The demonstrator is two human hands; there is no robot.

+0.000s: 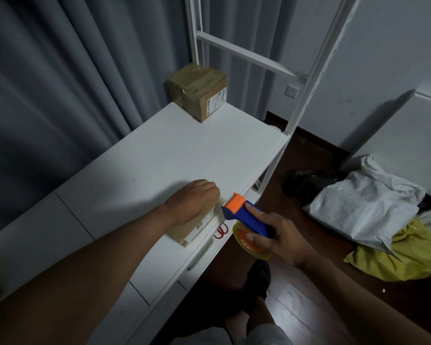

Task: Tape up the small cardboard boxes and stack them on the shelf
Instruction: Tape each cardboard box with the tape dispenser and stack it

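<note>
Nearest to the camera, a tape dispenser (246, 220) is held in the right hand (281, 237). The fingers are curled around its blue handle, the thumb is laid on the tape roll, and the orange head is pointed toward the small box (197, 226).

This box is placed at the front edge of the white desk (159, 158), just to the left of the dispenser head. It is held down by the left hand (192, 200), which rests on top with the fingers bent over the far side; how tightly it is gripped cannot be told, because the fingertips are hidden. The long axis of the box appears to run from the near left to the far right, roughly along the desk edge, so the dispenser head is met at its far right end. The right hand is therefore the nearer one for taping, and it is judged that the tape will be pulled along this axis while the box is kept steady by the left hand.

A pair of red scissors (221, 230) is seen just under the desk edge, beside the box.

Farther away, a second box (198, 92), already taped, is standing at the back corner of the desk, beside the white shelf frame (306, 78). It is well apart from both hands.
</note>
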